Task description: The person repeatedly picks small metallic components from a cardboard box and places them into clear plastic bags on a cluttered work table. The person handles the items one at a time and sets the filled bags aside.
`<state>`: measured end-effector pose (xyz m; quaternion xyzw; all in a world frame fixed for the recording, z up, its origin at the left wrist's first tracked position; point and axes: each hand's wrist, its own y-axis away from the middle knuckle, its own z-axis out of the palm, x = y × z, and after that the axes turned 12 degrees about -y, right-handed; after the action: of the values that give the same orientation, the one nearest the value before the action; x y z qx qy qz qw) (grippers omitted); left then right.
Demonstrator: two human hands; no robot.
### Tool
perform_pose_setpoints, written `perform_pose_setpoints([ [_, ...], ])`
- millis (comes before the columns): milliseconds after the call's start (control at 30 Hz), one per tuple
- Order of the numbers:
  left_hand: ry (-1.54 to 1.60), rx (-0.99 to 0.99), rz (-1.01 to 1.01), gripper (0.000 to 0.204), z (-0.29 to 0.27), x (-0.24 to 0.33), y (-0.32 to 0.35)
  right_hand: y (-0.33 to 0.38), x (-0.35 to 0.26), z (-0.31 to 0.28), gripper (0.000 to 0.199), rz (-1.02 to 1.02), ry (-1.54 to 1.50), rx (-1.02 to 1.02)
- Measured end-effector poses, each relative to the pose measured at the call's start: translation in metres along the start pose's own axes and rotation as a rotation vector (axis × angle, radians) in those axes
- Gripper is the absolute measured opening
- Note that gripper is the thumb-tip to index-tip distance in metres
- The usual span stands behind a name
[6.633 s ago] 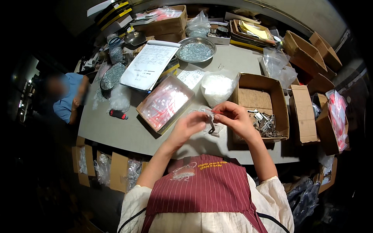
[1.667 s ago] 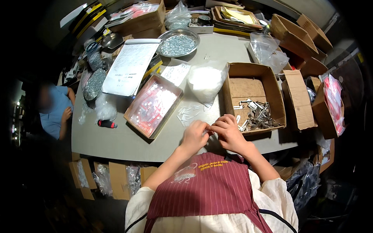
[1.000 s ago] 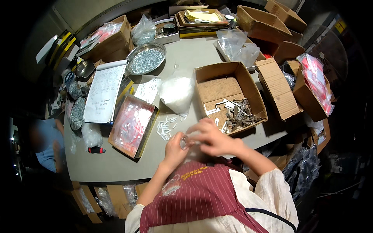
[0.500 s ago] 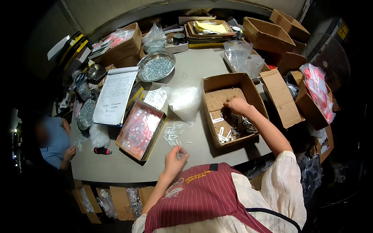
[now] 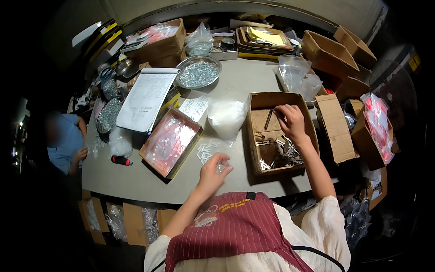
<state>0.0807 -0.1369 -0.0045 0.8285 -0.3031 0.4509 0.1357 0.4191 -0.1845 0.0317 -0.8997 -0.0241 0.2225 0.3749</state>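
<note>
My right hand (image 5: 292,121) is over an open cardboard box (image 5: 260,102), its fingers pinching a thin dark metal strip (image 5: 268,119). Below it, a jumble of metal strips (image 5: 290,149) lies in the box's near part. At the near side of the table, my left hand (image 5: 213,177) is curled round a small clear plastic bag (image 5: 220,167). Just beyond that hand, several small white plastic pieces (image 5: 206,152) are scattered on the table. A white plastic bag (image 5: 226,119), apparently full, rests between the pieces and the box.
Left of centre sits a tray of red-and-clear packets (image 5: 170,145), beside a clipboard with papers (image 5: 147,102). Metal bowls (image 5: 198,75) hold small hardware. A red-and-black tool (image 5: 121,161) lies near the left edge. Cardboard boxes (image 5: 333,52) crowd the right. Another person (image 5: 65,143) is at far left.
My right hand has risen from the box's contents, and a dark metal strip now shows in its fingers. My left hand still holds the clear bag. The whole view has shifted slightly.
</note>
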Motion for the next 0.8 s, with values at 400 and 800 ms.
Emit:
perform_pose_setpoints([
  [400,-0.018,0.144,0.275,0.020,0.012,0.031,-0.025,0.012,-0.145,0.024,0.021,-0.035,-0.269,-0.376],
  [800,0.594,-0.369,-0.058,0.018,-0.016,0.025,-0.019,-0.021,-0.154,0.000,0.024,-0.129,-0.445,-0.594],
])
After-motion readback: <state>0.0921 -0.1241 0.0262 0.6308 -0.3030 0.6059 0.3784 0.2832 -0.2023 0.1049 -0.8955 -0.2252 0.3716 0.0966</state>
